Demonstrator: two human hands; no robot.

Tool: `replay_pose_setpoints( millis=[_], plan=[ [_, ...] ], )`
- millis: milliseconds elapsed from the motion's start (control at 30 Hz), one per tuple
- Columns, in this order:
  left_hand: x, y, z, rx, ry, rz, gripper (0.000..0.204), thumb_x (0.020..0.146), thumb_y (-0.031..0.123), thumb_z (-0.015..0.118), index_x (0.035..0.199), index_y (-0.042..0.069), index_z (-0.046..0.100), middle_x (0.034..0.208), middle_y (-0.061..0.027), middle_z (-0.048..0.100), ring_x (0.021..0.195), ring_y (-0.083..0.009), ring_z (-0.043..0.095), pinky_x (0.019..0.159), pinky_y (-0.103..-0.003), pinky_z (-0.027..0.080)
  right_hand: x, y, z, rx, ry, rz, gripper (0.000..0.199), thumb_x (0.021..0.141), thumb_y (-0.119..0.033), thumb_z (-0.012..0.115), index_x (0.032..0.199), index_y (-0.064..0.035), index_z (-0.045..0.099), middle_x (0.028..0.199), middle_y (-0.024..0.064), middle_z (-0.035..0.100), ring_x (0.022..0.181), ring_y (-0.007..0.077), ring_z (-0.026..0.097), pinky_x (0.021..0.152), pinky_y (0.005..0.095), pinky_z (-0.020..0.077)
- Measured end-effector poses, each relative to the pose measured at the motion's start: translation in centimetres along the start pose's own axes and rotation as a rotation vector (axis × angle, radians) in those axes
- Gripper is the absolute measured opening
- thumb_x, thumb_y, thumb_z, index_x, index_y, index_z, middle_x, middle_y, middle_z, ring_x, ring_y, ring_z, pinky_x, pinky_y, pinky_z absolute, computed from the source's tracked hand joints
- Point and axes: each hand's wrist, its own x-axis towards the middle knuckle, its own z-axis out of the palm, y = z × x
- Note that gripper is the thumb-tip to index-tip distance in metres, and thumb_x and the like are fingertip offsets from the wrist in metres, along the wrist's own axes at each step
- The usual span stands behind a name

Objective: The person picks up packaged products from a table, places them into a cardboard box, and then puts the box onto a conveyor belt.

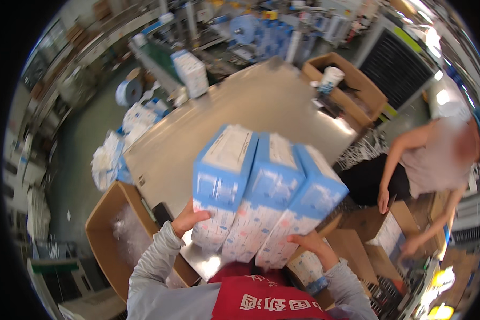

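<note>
Three tall blue-and-white packs (271,184) with small pink and blue prints stand side by side in a row in front of me, fanned slightly apart at the top. My left hand (190,217) presses against the outer side of the left pack, its thumb along the front. On the far side of the row, my right hand (312,244) presses against the right pack. Between them my two hands squeeze the row together over the near edge of the metal table (250,101). Most of my fingers are hidden behind the packs.
An open carton with clear plastic (125,229) stands at left; another box (352,90) sits at the table's far right. One more pack (190,72) lies by the conveyor (157,66). At right, a co-worker (437,160) reaches into an open carton (378,240) with packs.
</note>
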Motion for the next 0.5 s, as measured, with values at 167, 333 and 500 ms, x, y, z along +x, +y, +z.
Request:
replay_pose_setpoints(
  millis=[167,333,500],
  plan=[
    [4.0,3.2,8.9,0.042,-0.303,0.199,0.076,0.078,0.028,0.074,0.139,0.0,0.039,0.127,-0.0111,0.056,0.116,-0.0187,0.054,0.097,-0.033,0.044,-14.9,-5.3,-0.1,-0.019,0.288,-0.137,0.056,0.077,-0.016,0.081,0.125,0.0004,0.057,0.127,0.0067,0.058,0.117,0.0184,0.052,0.101,0.0304,0.0399],
    [11.7,7.1,21.1,0.129,-0.837,0.209,0.072,0.077,0.032,0.075,0.134,-0.002,0.046,0.126,-0.0119,0.058,0.116,-0.0196,0.055,0.096,-0.032,0.045,-27.8,-2.3,1.1,0.092,0.735,-0.171,0.069,0.072,-0.03,0.085,0.126,0.0007,0.055,0.124,0.0102,0.06,0.113,0.0204,0.055,0.096,0.034,0.0448],
    [16.8,5.9,38.1,0.285,-1.625,-0.009,0.069,0.077,0.036,0.077,0.129,-0.004,0.053,0.124,-0.0127,0.059,0.116,-0.0205,0.055,0.096,-0.031,0.045,-34.0,0.2,5.1,-0.333,0.822,0.117,0.077,0.076,-0.048,0.077,0.13,0.0005,0.053,0.127,0.0108,0.058,0.115,0.022,0.054,0.1,0.0356,0.042]
  ],
)
